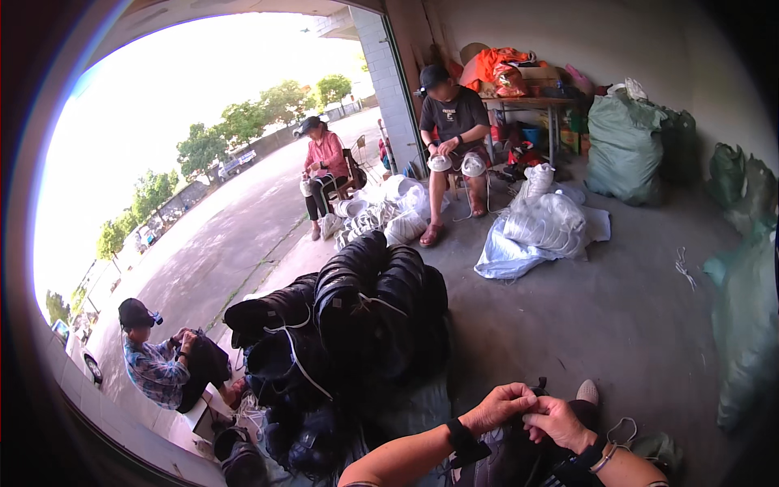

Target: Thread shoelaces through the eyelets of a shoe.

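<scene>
My left hand (497, 408) and my right hand (560, 424) meet at the lower right, thumbs and fingers pinched together, nearly touching. Whatever is between the fingertips is too small to make out. Both wrists wear dark bands. Below the hands a dark piece (497, 466) lies over my lap, partly hidden by the forearms. A loose white cord (623, 430) curls beside my right wrist. Past my right hand shows the light toe of a shoe (587, 392).
Tall stacks of nested black pieces (350, 280), tied with white cord, stand left of my hands. Three people (166, 369) sit working along the doorway side. White bundles (545, 223) lie on the floor ahead. Green sacks (623, 146) line the right wall; a loaded table (527, 101) stands behind.
</scene>
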A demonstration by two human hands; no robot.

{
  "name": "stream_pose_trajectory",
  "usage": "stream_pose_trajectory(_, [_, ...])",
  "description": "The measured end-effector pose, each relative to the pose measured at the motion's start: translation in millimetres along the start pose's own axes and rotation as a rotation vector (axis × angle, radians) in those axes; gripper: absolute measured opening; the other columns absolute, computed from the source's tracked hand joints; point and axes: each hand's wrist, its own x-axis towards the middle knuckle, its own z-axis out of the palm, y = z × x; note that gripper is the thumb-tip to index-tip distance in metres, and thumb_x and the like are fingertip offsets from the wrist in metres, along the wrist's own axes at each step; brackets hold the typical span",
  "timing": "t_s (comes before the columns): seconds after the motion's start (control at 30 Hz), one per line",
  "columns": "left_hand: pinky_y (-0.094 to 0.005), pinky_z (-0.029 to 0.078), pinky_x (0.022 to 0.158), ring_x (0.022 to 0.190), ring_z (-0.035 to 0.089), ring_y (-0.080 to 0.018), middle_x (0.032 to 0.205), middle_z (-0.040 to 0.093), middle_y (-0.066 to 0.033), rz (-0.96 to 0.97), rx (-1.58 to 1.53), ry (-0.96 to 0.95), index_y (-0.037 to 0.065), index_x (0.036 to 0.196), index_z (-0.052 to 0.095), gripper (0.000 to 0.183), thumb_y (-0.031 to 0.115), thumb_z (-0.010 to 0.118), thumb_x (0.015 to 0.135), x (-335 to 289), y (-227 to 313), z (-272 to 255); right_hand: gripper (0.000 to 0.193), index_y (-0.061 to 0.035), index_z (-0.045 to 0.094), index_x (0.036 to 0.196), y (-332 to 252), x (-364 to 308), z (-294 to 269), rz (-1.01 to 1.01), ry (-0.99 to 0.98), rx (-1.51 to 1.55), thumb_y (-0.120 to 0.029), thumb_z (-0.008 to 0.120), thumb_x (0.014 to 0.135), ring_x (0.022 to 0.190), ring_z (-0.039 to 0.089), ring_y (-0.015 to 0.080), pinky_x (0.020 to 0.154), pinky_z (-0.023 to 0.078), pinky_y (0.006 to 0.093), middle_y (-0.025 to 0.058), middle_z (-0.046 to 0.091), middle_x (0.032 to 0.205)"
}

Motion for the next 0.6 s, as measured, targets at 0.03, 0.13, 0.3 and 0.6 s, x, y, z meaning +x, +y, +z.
stream_pose_trajectory(0.03, [-0.0251,0.045,0.081,0.087,0.053,-0.0068,0.089,0.059,0.0013,-0.002,0.024,-0.014,0.006,0.094,0.06,0.021,0.027,0.055,0.095,2,-1,-2,0.015,-0.0007,0.058,0.097,0,0,2,0.002,-0.016,0.013,-0.014,0.057,0.091,0.057,0.061,0.0113,0.051,0.051,0.0226,0.0057,0.062,0.074])
stream_pose_trajectory(0.13, [-0.0244,0.045,0.081,0.088,0.053,-0.0067,0.092,0.059,0.0009,-0.026,0.097,0.048,0.004,0.099,0.059,0.023,0.027,0.054,0.096,10,-5,-4,0.013,-0.0002,0.06,0.09,-16,-5,5,0.131,0.078,0.067,-0.012,0.055,0.092,0.055,0.059,0.0101,0.051,0.05,0.0225,0.006,0.062,0.073])
stream_pose_trajectory(0.3, [-0.025,0.045,0.084,0.092,0.054,-0.0067,0.096,0.06,0.0001,-0.019,0.362,-0.048,0.003,0.108,0.057,0.025,0.022,0.059,0.093,15,8,3,0.015,0.0017,0.059,0.087,-92,-48,-11,-0.364,0.14,0.153,-0.011,0.054,0.092,0.054,0.058,0.0111,0.05,0.05,0.0221,0.0087,0.062,0.07])
stream_pose_trajectory(0.6, [-0.023,0.043,0.07,0.076,0.051,-0.0059,0.079,0.058,0.0014,0.045,0.364,-0.224,0.002,0.094,0.062,0.025,0.027,0.058,0.093,7,56,49,0.015,0.0009,0.059,0.094,-117,-75,-11,-0.675,0.088,0.121,-0.013,0.056,0.093,0.057,0.06,0.01,0.055,0.05,0.0218,0.0088,0.064,0.073])
